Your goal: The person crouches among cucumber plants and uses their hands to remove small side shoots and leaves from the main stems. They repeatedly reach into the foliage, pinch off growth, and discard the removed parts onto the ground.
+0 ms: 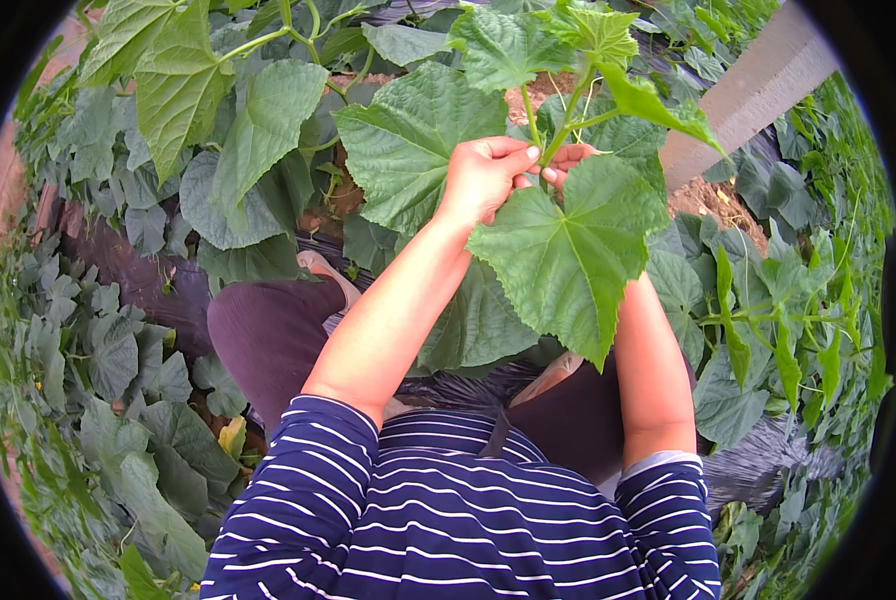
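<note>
A cucumber vine stem (560, 141) rises in front of me, with broad green leaves and a pale young tip (598, 34). My left hand (481, 176) pinches at this stem from the left, thumb and forefinger close together. From the right, my right hand (568, 159) has its fingers at the same spot on the stem. A large leaf (575, 232) hangs over my right wrist and hides part of that hand. Another wide leaf (425, 142) spreads just behind my left hand. Thin pale strands (581, 101) show beside the stem.
A grey post (748, 90) slants up at the right, close to the vine. More cucumber vines (260, 142) crowd the left and right sides. Dark plastic mulch film (763, 457) covers the ground, with bare soil (710, 202) showing by the post.
</note>
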Demonstrator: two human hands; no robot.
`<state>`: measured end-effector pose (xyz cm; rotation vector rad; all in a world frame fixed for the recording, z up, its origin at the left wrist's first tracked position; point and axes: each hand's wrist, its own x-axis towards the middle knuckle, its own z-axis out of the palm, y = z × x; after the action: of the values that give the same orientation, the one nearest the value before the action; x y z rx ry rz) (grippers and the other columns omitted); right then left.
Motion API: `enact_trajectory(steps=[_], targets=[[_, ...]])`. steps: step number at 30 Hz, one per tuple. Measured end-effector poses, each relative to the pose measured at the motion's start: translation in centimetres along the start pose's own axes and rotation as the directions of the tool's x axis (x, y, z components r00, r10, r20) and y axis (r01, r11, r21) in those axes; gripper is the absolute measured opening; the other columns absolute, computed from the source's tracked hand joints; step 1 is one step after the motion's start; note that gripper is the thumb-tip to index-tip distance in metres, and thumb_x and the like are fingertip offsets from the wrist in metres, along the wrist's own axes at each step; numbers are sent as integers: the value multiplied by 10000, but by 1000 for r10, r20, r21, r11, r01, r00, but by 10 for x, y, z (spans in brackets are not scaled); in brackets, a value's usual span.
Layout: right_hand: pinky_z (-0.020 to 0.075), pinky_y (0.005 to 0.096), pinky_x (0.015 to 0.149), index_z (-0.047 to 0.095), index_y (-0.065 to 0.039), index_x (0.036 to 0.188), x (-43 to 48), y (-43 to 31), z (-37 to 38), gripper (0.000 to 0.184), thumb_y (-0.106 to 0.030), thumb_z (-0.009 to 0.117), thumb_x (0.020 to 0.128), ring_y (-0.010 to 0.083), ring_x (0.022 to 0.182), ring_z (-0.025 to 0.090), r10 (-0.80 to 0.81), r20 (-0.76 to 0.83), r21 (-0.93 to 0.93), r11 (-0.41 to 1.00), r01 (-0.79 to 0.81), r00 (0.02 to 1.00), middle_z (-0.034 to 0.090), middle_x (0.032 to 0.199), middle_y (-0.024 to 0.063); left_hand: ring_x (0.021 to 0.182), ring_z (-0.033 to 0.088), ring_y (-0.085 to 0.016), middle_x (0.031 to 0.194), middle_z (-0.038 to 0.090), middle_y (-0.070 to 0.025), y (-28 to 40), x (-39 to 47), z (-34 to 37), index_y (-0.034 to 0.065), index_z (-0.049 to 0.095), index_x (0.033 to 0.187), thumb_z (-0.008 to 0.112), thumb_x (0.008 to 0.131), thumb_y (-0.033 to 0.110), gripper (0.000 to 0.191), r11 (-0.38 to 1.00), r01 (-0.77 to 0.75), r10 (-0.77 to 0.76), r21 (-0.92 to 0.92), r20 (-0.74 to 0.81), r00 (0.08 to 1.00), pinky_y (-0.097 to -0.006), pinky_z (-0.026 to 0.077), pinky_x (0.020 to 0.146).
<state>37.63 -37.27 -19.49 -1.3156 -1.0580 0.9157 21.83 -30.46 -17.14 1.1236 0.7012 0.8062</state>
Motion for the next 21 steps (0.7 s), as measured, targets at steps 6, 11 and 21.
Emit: enact_trajectory(steps=[6,11,21], targets=[[457,255,743,585,-35,1071,-6,-9,4,291,-120,708,821,96,840,556,-43,-20,13,999,43,999,612,920,10,731,623,-135,1001,670,-126,-3,-1,-3,-35,598,1115,544,955,147,249,990,83,-94,-118,-91,991,-245,491,660],[474,269,815,589,-10,1121,-12,-23,-20,238,-41,538,891,119,938,584,-71,-51,-115,991,65,996,635,1029,56,917,638,-140,1147,607,-106,-7,-35,-30,23,330,1387,599,847,26,603,852,-285,276,439,88,957,-252,514,692],[505,356,813,632,-56,1087,-13,-15,-9,287,-27,574,808,262,896,639,-146,-27,-402,907,123,989,660,1021,137,1091,572,-264,1186,560,-135,-16,-47,7,19,501,1245,546,953,321,423,932,-363,363,15,4,932,-405,431,981]])
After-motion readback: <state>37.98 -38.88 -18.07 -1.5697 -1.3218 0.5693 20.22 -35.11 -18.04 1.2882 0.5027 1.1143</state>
